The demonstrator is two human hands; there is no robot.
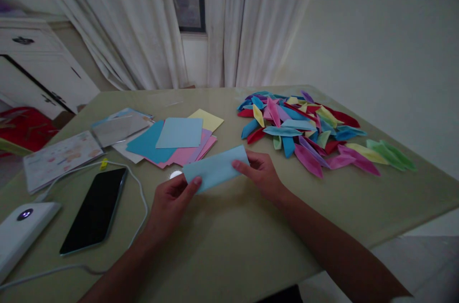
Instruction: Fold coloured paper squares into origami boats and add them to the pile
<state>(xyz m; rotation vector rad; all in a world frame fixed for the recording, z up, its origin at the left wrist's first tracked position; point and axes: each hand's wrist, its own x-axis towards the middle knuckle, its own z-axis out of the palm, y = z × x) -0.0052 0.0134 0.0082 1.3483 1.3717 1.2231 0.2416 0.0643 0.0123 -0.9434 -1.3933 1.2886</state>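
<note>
A light blue sheet of paper (216, 168), folded into a long rectangle, is held up above the table between my two hands. My left hand (174, 198) pinches its left end, thumb on the near face. At the right end, my right hand (261, 173) grips it with the thumb in front and the fingers behind. Past the left hand lies a fanned stack of square paper, with a light blue sheet (179, 133) on top and teal, pink, purple and yellow ones below. A heap of folded paper pieces (287, 126) in many colours spreads to the right.
On the left of the table (229, 255) are a black phone (95, 210), a white power bank (25, 231) with a white cable (143, 198), and a patterned paper packet (62, 157). Curtains (143, 21) and a wall stand behind; a white cabinet (39, 59) is at far left.
</note>
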